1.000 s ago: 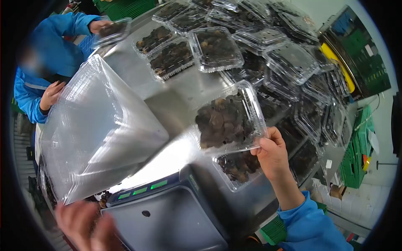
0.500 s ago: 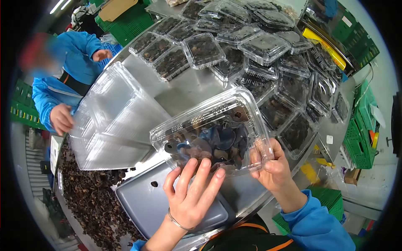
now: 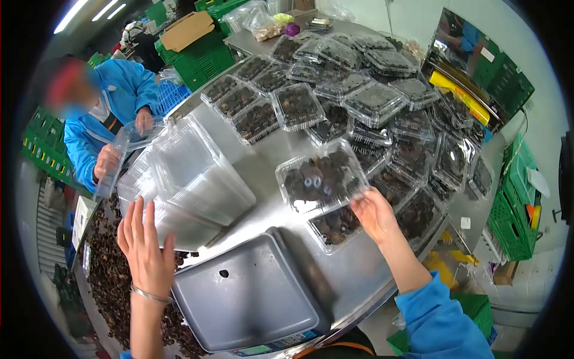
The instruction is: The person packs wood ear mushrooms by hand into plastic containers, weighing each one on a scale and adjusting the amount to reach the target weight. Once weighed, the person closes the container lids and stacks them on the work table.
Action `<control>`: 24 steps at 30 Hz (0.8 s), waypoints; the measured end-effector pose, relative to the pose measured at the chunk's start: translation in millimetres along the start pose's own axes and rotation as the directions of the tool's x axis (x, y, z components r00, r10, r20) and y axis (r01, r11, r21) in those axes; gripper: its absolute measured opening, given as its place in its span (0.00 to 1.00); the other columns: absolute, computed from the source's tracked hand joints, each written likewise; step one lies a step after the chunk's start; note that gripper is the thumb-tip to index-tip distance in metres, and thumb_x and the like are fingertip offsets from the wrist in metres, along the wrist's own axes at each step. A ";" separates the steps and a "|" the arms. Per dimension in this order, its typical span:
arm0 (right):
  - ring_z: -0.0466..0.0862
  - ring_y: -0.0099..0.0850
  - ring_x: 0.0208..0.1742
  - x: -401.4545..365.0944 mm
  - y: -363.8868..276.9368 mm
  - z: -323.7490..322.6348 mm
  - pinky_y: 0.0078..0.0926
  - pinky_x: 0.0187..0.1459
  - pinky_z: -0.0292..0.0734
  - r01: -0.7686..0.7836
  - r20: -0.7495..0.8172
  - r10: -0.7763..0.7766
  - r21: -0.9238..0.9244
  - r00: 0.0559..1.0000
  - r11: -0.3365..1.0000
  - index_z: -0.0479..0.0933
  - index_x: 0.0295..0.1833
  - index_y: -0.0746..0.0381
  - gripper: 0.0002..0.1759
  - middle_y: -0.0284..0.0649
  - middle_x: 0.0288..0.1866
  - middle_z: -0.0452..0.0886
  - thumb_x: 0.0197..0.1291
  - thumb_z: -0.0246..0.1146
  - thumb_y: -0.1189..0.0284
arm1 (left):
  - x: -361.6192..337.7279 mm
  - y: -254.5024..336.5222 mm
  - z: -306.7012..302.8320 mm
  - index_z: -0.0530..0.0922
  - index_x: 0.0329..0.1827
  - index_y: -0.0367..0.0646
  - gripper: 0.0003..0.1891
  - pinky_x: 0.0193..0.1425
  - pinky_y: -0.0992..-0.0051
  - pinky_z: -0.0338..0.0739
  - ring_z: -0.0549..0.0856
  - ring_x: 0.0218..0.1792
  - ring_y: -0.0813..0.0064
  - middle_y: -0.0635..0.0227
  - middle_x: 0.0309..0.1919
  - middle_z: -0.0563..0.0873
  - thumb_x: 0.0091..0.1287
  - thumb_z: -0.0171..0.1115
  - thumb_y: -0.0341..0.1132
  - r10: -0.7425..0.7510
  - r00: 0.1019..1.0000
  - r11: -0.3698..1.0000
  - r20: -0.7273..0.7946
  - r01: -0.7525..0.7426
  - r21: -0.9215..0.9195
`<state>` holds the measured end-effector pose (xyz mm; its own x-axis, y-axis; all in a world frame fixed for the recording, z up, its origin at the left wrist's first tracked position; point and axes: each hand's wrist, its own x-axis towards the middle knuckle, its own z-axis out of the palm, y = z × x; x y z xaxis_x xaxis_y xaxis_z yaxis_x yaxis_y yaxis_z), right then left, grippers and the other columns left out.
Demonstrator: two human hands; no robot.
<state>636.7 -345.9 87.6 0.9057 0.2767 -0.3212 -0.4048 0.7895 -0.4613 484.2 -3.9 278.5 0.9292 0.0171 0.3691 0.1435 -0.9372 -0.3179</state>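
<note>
Many filled boxes (image 3: 373,99) crowd the tabletop (image 3: 269,149); beyond the empty-box stack (image 3: 191,179) and scale pan (image 3: 245,293), the mushroom clamshell (image 3: 321,178) hovers over them, its near edge pinched in the grip of the right hand (image 3: 373,214), while the left hand (image 3: 145,248) has left it, grip wide, beside the stack.

right hand (image 3: 373,212): bare, forearm bare up to a bright blue sleeve (image 3: 439,317) with a bunched cuff and smooth fabric, to the right of the scale (image 3: 251,293). left hand (image 3: 143,251): bare, forearm bare, thin silver bangle (image 3: 149,294) at the wrist, to the left of the scale. Just below the scale: sliver of dark garment with orange trim (image 3: 326,347).
</note>
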 end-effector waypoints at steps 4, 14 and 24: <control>0.77 0.34 0.48 11.4 4.9 -0.5 0.35 0.47 0.78 -0.011 -0.145 -0.037 -0.318 0.989 0.948 0.69 0.51 0.64 0.12 0.39 0.43 0.74 0.60 0.53 0.79 | -4.3 -45.2 21.3 0.72 0.55 0.36 0.20 0.54 0.63 0.68 0.77 0.50 0.57 0.52 0.48 0.78 0.58 0.59 0.28 -0.118 0.939 0.967 0.323 0.183 -0.179; 0.80 0.21 0.37 -115.5 59.5 -9.6 0.18 0.42 0.75 -0.227 -0.109 0.239 -0.805 0.965 0.549 0.76 0.43 0.66 0.06 0.37 0.38 0.81 0.62 0.54 0.79 | 42.5 -75.6 18.1 0.73 0.34 0.39 0.09 0.43 0.68 0.68 0.76 0.33 0.61 0.62 0.26 0.77 0.50 0.61 0.21 0.091 0.914 0.890 0.396 0.104 -0.444; 0.78 0.32 0.44 -131.1 94.7 160.0 0.29 0.43 0.77 0.307 0.620 0.043 -0.447 0.784 0.840 0.59 0.62 0.69 0.22 0.51 0.53 0.72 0.62 0.49 0.78 | -25.5 -8.5 -10.5 0.76 0.45 0.42 0.18 0.35 0.68 0.74 0.79 0.34 0.64 0.64 0.35 0.79 0.48 0.63 0.27 -0.062 0.920 0.865 -0.387 -0.144 -0.481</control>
<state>499.8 -219.8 218.3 0.7705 0.5903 0.2408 -0.1181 0.5034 -0.8560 455.7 0.0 280.9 0.7145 -0.0610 0.6970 -0.1734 -0.9806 0.0919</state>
